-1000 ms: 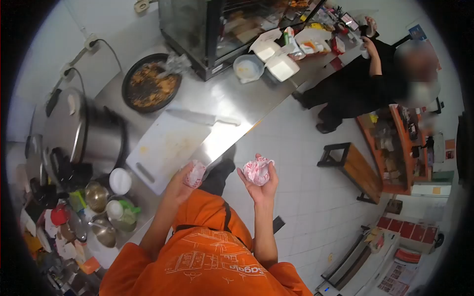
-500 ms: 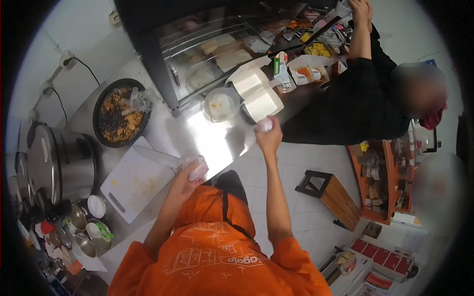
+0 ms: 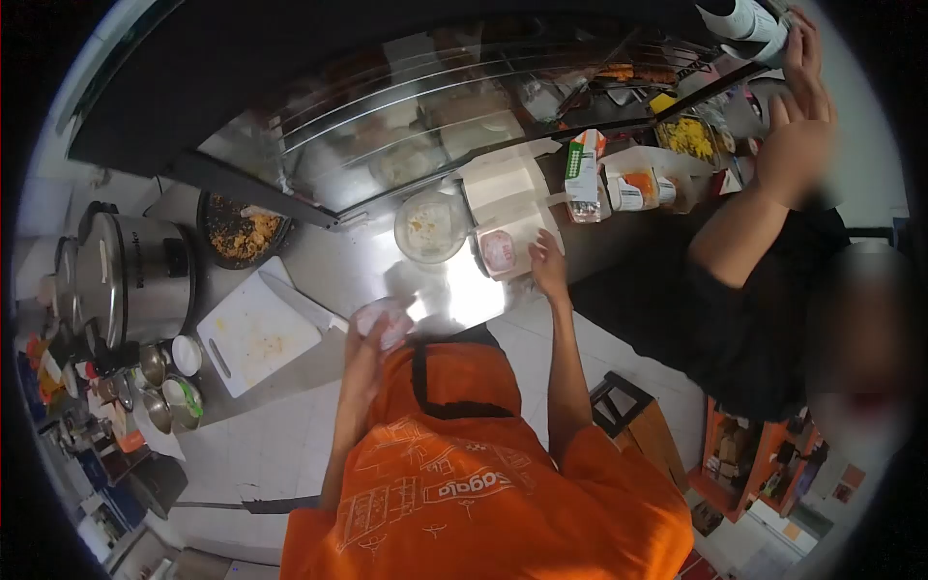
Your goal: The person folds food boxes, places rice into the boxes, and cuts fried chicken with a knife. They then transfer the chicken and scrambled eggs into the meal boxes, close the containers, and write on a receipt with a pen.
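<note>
A pink-and-white wrapped bundle (image 3: 499, 252) lies in the lower part of an open white takeaway box (image 3: 505, 184) on the steel counter. Just right of that bundle is my right hand (image 3: 549, 263), fingers apart and holding nothing. My left hand (image 3: 366, 350) has its fingers round a second wrapped bundle (image 3: 383, 321), somewhat blurred, at the counter's front edge. Left of the box stands a clear round tub (image 3: 429, 227) with some food bits in it.
A glass display case (image 3: 387, 106) runs behind the box. At left are a white cutting board (image 3: 256, 333), a knife (image 3: 309, 307), a black pan of food (image 3: 242, 232) and a large cooker (image 3: 145, 275). A person in black (image 3: 706, 309) stands at right.
The right-hand bundle now lies in the box, and my right hand has let go of it. My left hand still holds its bundle. The view has shifted toward the display case.
</note>
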`<state>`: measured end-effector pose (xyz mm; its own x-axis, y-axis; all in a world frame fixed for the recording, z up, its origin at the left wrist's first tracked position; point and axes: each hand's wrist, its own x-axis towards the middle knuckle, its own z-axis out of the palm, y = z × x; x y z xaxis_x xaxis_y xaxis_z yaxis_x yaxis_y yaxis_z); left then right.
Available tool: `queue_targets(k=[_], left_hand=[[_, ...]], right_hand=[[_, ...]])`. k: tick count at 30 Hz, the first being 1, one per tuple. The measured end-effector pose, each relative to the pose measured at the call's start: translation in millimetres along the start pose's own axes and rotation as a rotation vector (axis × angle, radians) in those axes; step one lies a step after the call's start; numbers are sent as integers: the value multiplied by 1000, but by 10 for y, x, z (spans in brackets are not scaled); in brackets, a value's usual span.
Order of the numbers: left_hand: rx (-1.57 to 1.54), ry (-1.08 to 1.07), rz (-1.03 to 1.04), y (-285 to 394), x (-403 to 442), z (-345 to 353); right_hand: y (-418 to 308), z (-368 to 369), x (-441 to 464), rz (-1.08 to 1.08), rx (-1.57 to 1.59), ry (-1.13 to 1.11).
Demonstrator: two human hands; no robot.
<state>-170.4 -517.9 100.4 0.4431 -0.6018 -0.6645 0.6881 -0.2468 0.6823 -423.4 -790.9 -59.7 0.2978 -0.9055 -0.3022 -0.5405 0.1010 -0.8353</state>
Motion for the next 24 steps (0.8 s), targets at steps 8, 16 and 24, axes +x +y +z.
queue_targets(k=[8,16,24], left_hand=[[348,-315,240,-375,509,1479],[1043,35,942,-299,1144,1825],[1098,-93,1045,-782,1398,1487]], right_hand=[[-1576,-359,-807,-693,-108,-294],[-1778,-418,654,-633,-373,-169],[-908,574,1739,-579,-876,-696]])
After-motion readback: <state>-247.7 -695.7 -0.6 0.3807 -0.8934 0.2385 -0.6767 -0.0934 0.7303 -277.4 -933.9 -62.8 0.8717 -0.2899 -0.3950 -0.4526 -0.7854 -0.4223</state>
